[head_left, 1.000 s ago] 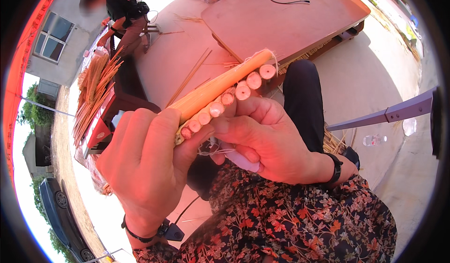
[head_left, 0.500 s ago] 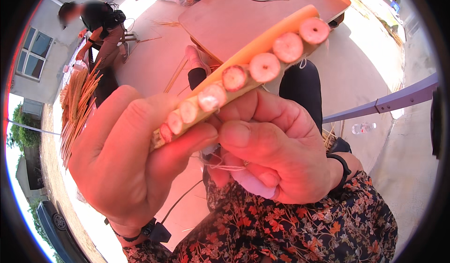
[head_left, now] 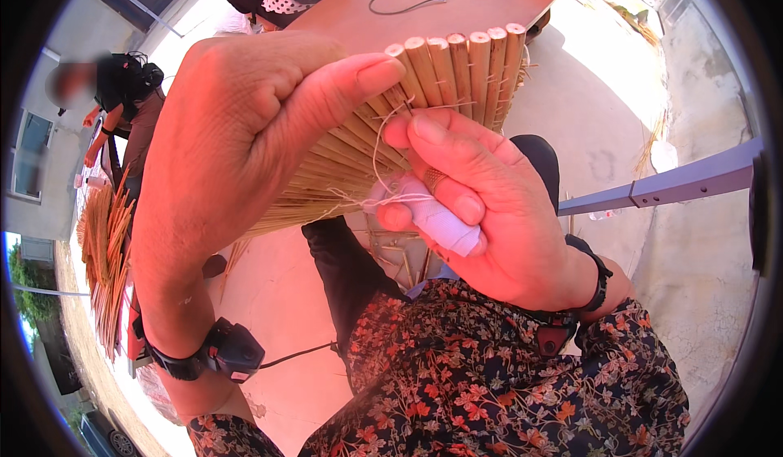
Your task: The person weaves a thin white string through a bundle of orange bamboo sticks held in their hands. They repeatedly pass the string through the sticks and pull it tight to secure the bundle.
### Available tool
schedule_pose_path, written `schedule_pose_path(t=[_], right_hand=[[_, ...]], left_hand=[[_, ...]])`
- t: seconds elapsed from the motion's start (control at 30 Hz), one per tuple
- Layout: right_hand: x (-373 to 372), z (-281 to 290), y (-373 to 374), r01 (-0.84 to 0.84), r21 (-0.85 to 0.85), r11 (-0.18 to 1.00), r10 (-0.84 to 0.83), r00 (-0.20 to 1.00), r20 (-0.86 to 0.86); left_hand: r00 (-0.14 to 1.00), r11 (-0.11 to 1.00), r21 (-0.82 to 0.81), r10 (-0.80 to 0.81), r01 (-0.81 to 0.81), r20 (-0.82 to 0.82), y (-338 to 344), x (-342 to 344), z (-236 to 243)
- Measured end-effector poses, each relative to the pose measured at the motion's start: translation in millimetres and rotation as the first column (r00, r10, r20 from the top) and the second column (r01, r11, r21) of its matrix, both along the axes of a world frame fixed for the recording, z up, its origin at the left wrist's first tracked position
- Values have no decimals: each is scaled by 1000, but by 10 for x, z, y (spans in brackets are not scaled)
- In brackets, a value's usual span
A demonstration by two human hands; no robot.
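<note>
– the right hand: how is it set, there in the middle of the frame?
– thumb and forefinger are pinched together on a pale thread, the other fingers curled round a white roll. a thin dark tip shows there as well, too small to name.
– where does the mat of stalks lie from it?
– above and to the left, in the upper middle of the frame. the cut ends point toward the top, and the stalks fan downward, some toward the lower left. the stitches run across them.
– which hand is nearer those stitches?
– the right: its fingertips sit right at that line, below the cut ends. touching or just in front, i can't tell.
– and the left hand?
– left of centre, clasping the mat, its thumb laid over the left end of the row; its fingers are hidden behind.
– farther out?
– a table at upper centre with a black cable on it, a bundle of loose stalks at the left, a bending person at upper left, and a grey bar at the right.
</note>
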State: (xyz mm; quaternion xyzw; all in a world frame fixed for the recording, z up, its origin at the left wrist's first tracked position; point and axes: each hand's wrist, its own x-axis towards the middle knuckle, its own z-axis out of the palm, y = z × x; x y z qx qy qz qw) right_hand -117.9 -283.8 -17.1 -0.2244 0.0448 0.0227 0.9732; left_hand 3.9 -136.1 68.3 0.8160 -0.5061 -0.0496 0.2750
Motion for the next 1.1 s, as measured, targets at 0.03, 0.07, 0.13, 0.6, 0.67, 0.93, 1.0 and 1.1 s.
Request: schedule_pose_path(t=[0.03, 0.07, 0.13, 0.6, 0.67, 0.93, 1.0, 1.1], right_hand=[[58, -27, -51, 9, 13, 1000, -9, 1000, -28], [83, -45, -110, 34, 12, 999, -33, 998, -44], [119, -78, -213, 81, -9, 997, -81, 995, -65], [-468, -681, -511, 234, -356, 905, -273, 960, -62], [-516, -697, -501, 197, -372, 907, -244, 966, -84], [-857, -871, -581, 51, -258, 965, -94, 983, -157], [-1020, -1097, -509, 16, -308, 951, -58, 990, -127], [-1139, -1178, -528, -5, -370, 929, -54, 987, -149]], left_hand=[[1000, 999, 39, 8, -9, 25, -70, 59, -13], [999, 1000, -11, -21, 22, 41, -154, 109, -62], [994, 990, -110, -75, 83, 74, -308, 186, -203], [950, 998, 52, -45, 30, 308, -688, -492, -522], [942, 998, 61, -15, -5, 335, -633, -598, -564], [924, 991, 126, -7, -45, 382, -445, -1128, -788], [937, 984, 174, -30, -33, 349, -366, -1196, -756], [927, 990, 126, 9, -60, 374, -373, -1224, -799]])
